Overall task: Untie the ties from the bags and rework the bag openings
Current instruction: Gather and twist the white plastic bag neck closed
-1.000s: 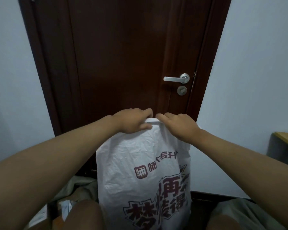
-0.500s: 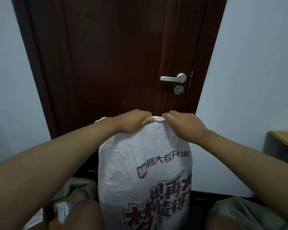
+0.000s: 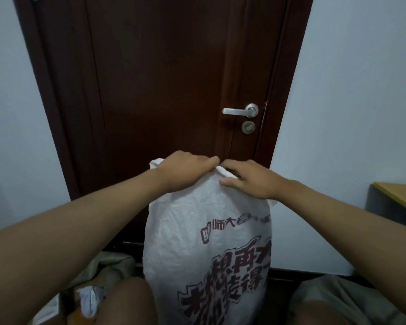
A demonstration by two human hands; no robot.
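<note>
Both hands on top of the printed white plastic bag [image 3: 197, 231], upright between the knees before the dark door [image 3: 162, 78]. Left hand [image 3: 183, 171] and right hand [image 3: 251, 181] pinch its rolled mouth edge [image 3: 222, 171], fingertips nearly meeting; the seam runs sideways between them, each equally near.

Two bare forearms reaching forward and converging, left hand [image 3: 185, 171] palm down with fingers curled over the bag top [image 3: 223, 171], right hand [image 3: 251, 179] beside it, fingers and thumb pinching the rim, fingertips nearly meeting
</note>
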